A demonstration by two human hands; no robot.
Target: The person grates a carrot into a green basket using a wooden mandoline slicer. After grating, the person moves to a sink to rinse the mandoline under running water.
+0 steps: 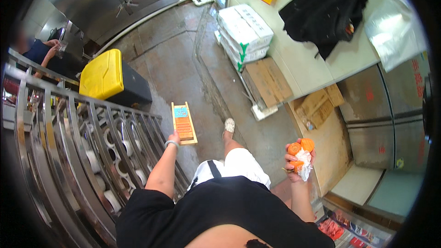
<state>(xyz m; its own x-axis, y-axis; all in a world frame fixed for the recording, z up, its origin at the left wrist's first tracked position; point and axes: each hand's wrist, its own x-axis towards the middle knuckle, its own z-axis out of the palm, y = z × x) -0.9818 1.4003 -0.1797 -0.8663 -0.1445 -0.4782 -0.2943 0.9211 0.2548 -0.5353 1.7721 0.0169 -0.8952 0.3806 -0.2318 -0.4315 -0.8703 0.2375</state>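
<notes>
In the head view, my left hand grips the lower left edge of a wooden-framed grater, which has an orange slatted middle and a blue label bearing writing. A bracelet circles that wrist. To the right, my right hand holds several orange carrot pieces, with cut faces showing, together with a crumpled white plastic bag or wrapper. Its fingers wrap around them from the left and below. The two hands are well apart, at either side of my body.
A steel rack runs close along the left, with a yellow-lidded bin beyond it. White packages and a cardboard box stand by the right wall. Another person's hands show at far left. Steel cabinet doors are at right.
</notes>
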